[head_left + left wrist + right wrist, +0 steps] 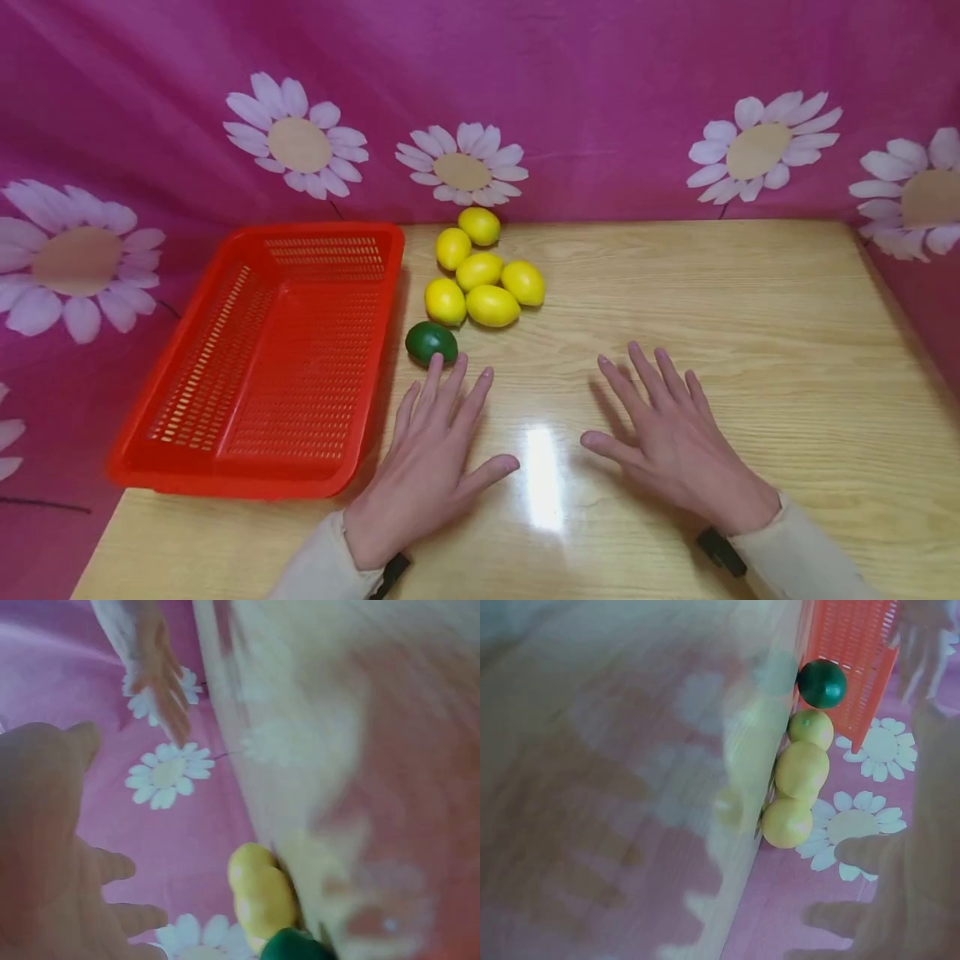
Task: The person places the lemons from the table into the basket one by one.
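My left hand (427, 467) is spread above the table, fingers straight, holding nothing. Its fingertips overlap the near edge of a dark green fruit (431, 342) like a lime or avocado in the head view; whether they touch cannot be told. Behind that fruit several yellow lemons (492, 306) lie in a loose cluster. To the right, my right hand (671, 450) is likewise spread and holds nothing. The right wrist view shows the green fruit (822, 684) and lemons (802, 770) in a row beyond the hand.
A red plastic basket (363, 367) with slotted walls stands on the left of the wooden table (712, 317), beside the fruit. Pink cloth (600, 100) printed with white daisies hangs behind the table and along both sides.
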### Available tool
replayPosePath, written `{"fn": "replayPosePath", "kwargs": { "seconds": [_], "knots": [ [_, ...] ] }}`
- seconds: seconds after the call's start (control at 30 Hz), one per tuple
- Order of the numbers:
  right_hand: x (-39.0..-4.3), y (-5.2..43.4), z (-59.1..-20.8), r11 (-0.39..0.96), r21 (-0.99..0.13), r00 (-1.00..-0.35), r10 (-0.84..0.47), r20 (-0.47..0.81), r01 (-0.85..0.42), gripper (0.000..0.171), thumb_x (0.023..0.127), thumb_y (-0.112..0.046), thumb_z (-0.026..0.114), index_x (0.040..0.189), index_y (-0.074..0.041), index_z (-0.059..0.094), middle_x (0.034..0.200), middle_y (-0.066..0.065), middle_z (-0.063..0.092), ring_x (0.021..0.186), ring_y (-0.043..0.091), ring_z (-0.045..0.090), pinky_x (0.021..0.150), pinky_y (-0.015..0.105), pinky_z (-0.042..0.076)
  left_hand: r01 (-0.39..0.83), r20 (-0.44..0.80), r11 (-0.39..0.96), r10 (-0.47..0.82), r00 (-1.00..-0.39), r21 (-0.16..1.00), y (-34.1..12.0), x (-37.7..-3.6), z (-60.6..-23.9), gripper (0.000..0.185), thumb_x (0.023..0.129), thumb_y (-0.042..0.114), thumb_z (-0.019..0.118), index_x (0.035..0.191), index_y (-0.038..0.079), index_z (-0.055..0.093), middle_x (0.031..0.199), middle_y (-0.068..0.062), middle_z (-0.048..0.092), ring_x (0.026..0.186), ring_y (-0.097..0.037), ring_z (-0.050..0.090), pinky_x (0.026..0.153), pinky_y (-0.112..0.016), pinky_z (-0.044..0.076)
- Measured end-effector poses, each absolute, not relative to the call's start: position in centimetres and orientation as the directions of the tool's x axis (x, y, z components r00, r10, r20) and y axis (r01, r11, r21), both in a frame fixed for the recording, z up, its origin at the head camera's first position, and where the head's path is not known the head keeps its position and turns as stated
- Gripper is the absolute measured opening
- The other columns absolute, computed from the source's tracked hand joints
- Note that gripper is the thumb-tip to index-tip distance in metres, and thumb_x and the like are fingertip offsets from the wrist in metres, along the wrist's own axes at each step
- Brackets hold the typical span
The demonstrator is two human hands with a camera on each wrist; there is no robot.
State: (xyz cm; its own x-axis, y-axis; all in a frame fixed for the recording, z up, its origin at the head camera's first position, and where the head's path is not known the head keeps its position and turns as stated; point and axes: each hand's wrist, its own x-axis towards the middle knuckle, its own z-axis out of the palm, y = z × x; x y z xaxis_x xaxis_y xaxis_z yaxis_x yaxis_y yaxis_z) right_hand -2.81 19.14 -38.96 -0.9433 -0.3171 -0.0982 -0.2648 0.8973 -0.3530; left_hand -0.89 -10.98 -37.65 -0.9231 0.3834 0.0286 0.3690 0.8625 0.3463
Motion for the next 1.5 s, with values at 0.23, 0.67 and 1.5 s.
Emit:
{"fn": "replayPosePath", "kwargs": {
  "seconds": [0.23, 0.67, 1.5],
  "knots": [
    [-3.8, 18.5, -39.2, 0.878, -0.375, -0.932, -0.351, -0.088, -0.296, 0.092, 0.094, -0.073, 0.054, 0.166, -0.028, 0.020, 0.174, 0.019, 0.013, 0.158, 0.052, 0.013, 0.117, 0.076, 0.014, 0.414, 0.086, 0.838, 0.412, -0.907, 0.355, -11.0, -1.5, -35.2, 0.095, 0.094, 0.070, 0.056, 0.167, 0.031, 0.010, 0.177, -0.006, 0.006, 0.165, -0.034, -0.007, 0.126, -0.066, 0.015],
    [-5.4, 17.3, -39.3, 0.826, -0.476, -0.924, -0.377, -0.071, -0.300, 0.093, 0.093, -0.073, 0.055, 0.166, -0.027, 0.019, 0.173, 0.018, 0.016, 0.157, 0.049, 0.020, 0.121, 0.072, 0.018, 0.394, 0.111, 0.853, 0.380, -0.918, 0.343, -12.7, -2.6, -32.3, 0.094, 0.095, 0.067, 0.058, 0.167, 0.025, 0.013, 0.177, -0.008, 0.004, 0.164, -0.037, -0.008, 0.125, -0.064, 0.016],
    [-8.0, 15.0, -39.8, 0.768, -0.515, -0.920, -0.369, 0.133, -0.382, 0.077, 0.094, -0.045, 0.071, 0.158, -0.017, 0.037, 0.161, 0.015, 0.038, 0.147, 0.035, 0.042, 0.118, 0.058, 0.039, 0.360, 0.315, 0.837, 0.240, -0.918, 0.413, -16.7, -6.1, -28.0, 0.080, 0.093, 0.042, 0.073, 0.158, 0.012, 0.036, 0.163, -0.014, 0.040, 0.157, -0.036, 0.027, 0.119, -0.066, 0.024]
  ]
}}
